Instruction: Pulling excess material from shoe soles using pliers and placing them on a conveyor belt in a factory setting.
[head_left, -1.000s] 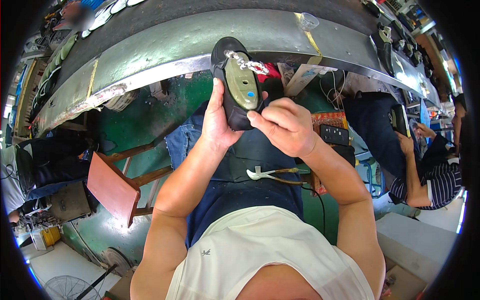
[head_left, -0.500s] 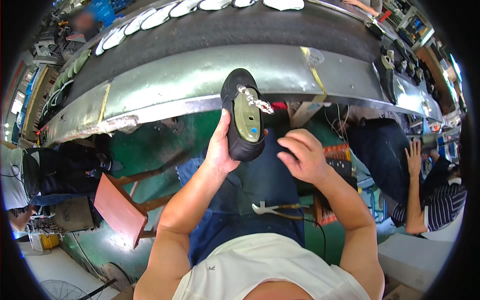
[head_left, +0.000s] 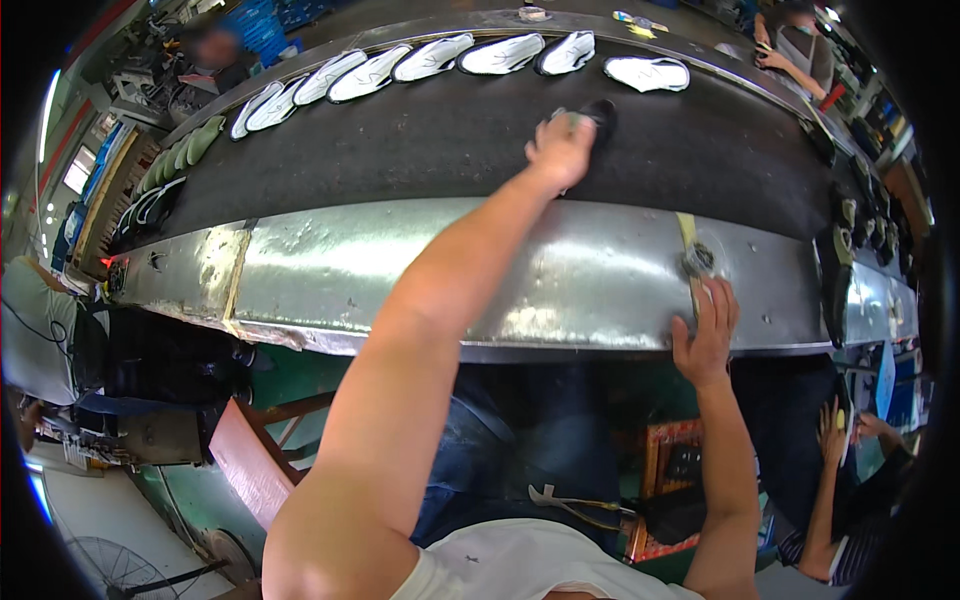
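1. Nearest is the wearer's white top (head_left: 520,560), with dark blue trousers (head_left: 490,450) beyond it. A pair of pincers (head_left: 575,503) lies across the lap, its metal head toward the left and its handles toward the right.
2. Left of the lap stands a wooden seat (head_left: 250,460) with a red-brown panel, above a green floor (head_left: 185,500).
3. To the right, a co-worker's striped sleeve (head_left: 858,545) shows near the rim of the view.
4. The right hand (head_left: 708,328) is over the metal ledge (head_left: 400,275), holding nothing; its thumb stands apart from the raised fingers, whose tips are just beside a clear plastic cup (head_left: 706,258).
5. The left arm stretches across the ledge, and the left hand (head_left: 562,150) is closed on a black shoe (head_left: 603,117) above the dark belt (head_left: 400,150). Both are blurred, so I cannot tell whether the shoe touches the belt.
6. At the belt's left end lie green shoe-shaped pieces (head_left: 190,155); dark shoes (head_left: 838,260) stand beyond its right end.
7. Along the belt's far side runs a row of white shoe-shaped pieces (head_left: 370,74) with dark rims.
8. Farthest off, another person (head_left: 800,60) is at upper right, and blue crates (head_left: 258,32) are at upper left.
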